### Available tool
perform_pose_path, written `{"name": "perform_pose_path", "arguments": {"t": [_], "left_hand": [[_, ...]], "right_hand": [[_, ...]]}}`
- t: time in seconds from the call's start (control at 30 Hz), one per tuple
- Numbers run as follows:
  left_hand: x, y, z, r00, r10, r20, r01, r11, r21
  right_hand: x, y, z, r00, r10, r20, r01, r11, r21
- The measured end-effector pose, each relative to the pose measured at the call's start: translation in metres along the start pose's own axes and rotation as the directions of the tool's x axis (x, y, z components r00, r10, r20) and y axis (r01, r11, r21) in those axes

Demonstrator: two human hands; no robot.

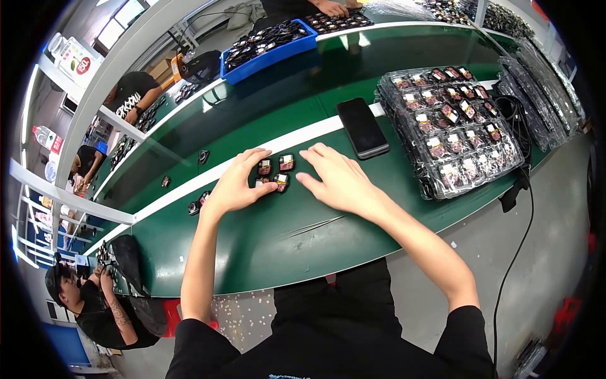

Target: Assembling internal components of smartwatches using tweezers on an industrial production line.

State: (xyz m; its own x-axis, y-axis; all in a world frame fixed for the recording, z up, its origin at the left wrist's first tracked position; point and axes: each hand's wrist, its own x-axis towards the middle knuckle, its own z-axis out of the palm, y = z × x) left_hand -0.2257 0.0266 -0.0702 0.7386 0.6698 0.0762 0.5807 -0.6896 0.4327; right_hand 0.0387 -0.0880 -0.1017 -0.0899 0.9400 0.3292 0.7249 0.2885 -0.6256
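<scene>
Several small black square devices with red-and-white labels [286,162] lie close together on the green tabletop [303,252] between my hands. My left hand [235,188] curves around their left side, fingers apart, its thumb over the lower ones; whether the thumb presses on any is unclear. On the right, my right hand [338,180] is spread, its fingertips short of the group and nothing in it. Just left of my left hand lie a couple more black devices, one with a round lens-like front [194,207], partly hidden by that hand.
A dark phone [362,128] lies beyond my right hand. At right stands a stack of clear plastic trays [464,136] filled with similar devices, with empty trays [543,95] behind. A blue bin [271,54] sits across the white rail. Co-workers sit left and far; a cable [514,265] hangs right.
</scene>
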Motion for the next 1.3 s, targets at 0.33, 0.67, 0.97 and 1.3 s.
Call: {"name": "perform_pose_path", "arguments": {"t": [0.33, 0.67, 0.97, 1.3], "left_hand": [[-0.010, -0.018, -0.010, 0.995, 0.009, 0.100, -0.001, 0.997, -0.081], [0.001, -0.047, -0.009, 0.988, 0.150, 0.045, -0.139, 0.971, -0.192], [-0.008, -0.042, -0.008, 0.997, 0.064, -0.034, -0.065, 0.997, -0.035], [-0.028, -0.022, -0.027, 0.987, 0.110, 0.116, -0.111, 0.994, 0.001]], "right_hand": [[0.068, 0.024, 0.031, 0.956, 0.219, 0.195, -0.266, 0.928, 0.260], [0.045, -0.032, 0.045, 0.950, 0.210, 0.230, -0.277, 0.909, 0.313], [0.030, -0.061, 0.035, 0.985, 0.105, 0.134, -0.097, 0.993, -0.060], [0.029, -0.038, 0.044, 0.981, -0.003, 0.196, 0.022, 0.995, -0.094]]}}
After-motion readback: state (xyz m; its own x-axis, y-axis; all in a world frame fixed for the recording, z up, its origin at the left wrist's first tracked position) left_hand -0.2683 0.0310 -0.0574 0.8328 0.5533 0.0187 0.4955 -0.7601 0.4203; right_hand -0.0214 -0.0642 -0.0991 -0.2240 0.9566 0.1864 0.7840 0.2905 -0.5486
